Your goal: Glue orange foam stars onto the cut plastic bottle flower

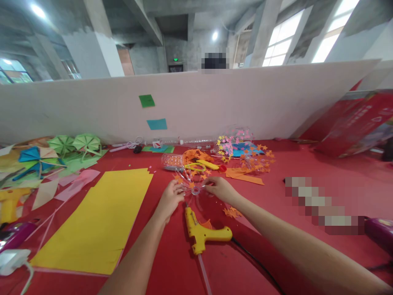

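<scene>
A transparent plastic bottle top cut into strips (195, 190), with orange paper stars on several strips, rests in front of me between both hands. My left hand (172, 197) is closed with its fingertips on the strips at its left side. From the right, my right hand (221, 189) pinches a strip near its end. Just below lies a yellow hot glue gun (196, 233) on its side, its nozzle pointing up toward my left hand. Loose orange paper stars (232, 212) are scattered under my right forearm.
Yellow paper sheets (98, 217) lie at left, beside a second glue gun (14, 200). Behind my hands are yellow-handled scissors (196, 166), orange paper strips (245, 176) and a star-covered plastic piece (253, 162). A white partition (190, 102) borders the red table; a red box (359, 123) stands right.
</scene>
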A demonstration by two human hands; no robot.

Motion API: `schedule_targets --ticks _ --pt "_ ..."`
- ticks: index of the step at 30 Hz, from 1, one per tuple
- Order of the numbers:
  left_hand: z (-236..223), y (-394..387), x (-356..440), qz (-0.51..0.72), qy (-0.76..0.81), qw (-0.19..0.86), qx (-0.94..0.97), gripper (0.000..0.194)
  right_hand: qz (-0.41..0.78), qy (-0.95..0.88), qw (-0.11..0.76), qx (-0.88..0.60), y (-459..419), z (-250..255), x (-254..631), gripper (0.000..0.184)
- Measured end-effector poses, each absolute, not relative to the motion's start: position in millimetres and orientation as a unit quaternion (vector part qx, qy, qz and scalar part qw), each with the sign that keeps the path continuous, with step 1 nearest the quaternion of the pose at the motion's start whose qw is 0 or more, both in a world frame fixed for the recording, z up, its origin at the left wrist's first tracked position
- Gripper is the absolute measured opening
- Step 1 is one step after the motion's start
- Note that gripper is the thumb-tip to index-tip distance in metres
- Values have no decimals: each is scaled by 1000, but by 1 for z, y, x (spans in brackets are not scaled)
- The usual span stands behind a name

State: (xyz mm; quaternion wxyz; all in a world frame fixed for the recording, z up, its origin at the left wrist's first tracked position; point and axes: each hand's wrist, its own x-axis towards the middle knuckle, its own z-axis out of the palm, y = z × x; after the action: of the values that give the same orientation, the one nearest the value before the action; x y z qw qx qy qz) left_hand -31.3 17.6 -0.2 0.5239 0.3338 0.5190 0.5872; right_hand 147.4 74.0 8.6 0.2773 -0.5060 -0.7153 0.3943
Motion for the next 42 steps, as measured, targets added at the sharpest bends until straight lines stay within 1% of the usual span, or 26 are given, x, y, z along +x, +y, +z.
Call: schedule_targets --ticks 7,14,16,19,21,24,28,33,38,42 --pt "4 15 -34 580 546 508 328 54 319 -752 253 -518 70 18 157 10" --pt "11 12 -38 569 559 495 343 51 215 -782 245 -532 59 22 185 25" --pt "13 11 -39 569 562 490 347 50 184 -788 240 -536 53 25 196 24" --pt "15 12 -40 578 563 475 350 41 144 -806 214 -533 41 30 210 18" --pt "15 15 -43 595 567 450 351 37 130 -830 180 -512 30 31 217 13" --pt "12 20 -48 638 572 380 349 37 110 -869 119 -467 15 28 221 11" --pt "9 26 -55 691 564 288 348 31 66 -896 70 -434 2 21 217 16" --pt "10 25 -55 717 545 229 369 27 25 -904 35 -426 3 16 207 21" --pt "16 17 -50 716 524 167 431 25 18 -899 35 -436 6 12 208 18" --pt "27 2 -40 704 493 157 487 21 34 -883 76 -462 2 20 214 22"
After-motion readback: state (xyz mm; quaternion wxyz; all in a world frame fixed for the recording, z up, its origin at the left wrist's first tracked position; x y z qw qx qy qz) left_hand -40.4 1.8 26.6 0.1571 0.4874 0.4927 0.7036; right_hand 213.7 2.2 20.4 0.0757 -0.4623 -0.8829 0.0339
